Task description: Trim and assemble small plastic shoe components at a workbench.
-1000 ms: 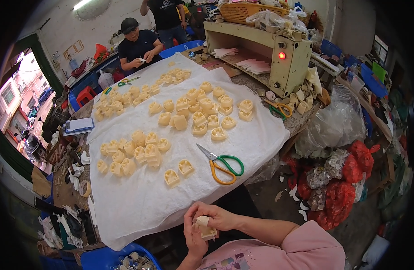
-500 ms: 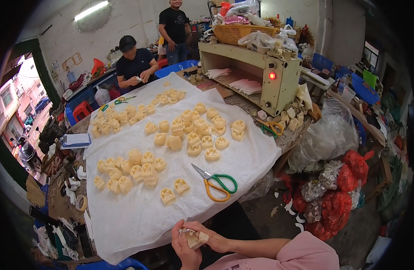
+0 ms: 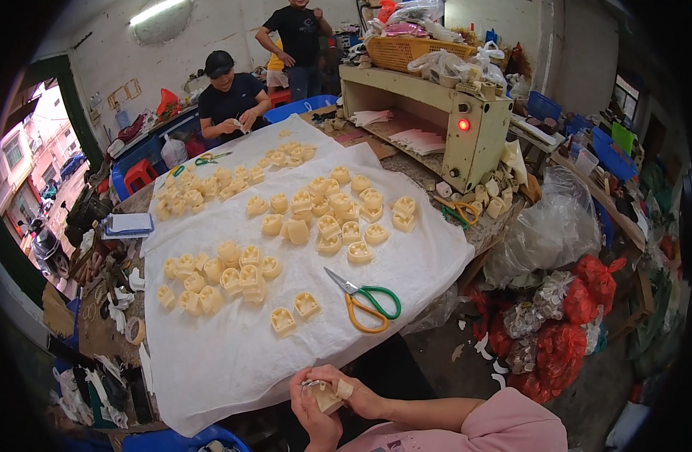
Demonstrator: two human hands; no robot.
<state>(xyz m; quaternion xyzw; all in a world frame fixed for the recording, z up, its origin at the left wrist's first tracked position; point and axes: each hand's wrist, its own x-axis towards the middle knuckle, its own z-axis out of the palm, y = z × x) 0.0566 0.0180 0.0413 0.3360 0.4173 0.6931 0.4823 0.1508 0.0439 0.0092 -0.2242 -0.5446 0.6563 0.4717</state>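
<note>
Low in the view, just off the near edge of the cloth, my left hand [image 3: 308, 413] is closed round a cream-coloured moulded piece [image 3: 328, 400]. My right hand [image 3: 361, 398] meets it from the right, fingers bent against the piece, where a pale flap sticks up. Something thin and shiny shows by the fingertips; it is too small to name. Scissors [image 3: 353, 289] with one green and one orange handle lie open on the white cloth [image 3: 248, 369]. Two cream pieces [image 3: 283, 321] sit left of the scissors, and several more [image 3: 244, 280] are heaped farther back.
A co-worker [image 3: 233, 98] sits at the far side, handling something small; another person [image 3: 297, 38] stands behind. A cream machine [image 3: 466, 139] with a red light stands at the back right, a second pair of scissors [image 3: 457, 211] near it. Red bags [image 3: 560, 350] lie on the floor at right.
My hands stay together on the piece, and a flap on it now stands out more by the right fingers. The standing person has raised a hand. The whole view has shifted slightly.
</note>
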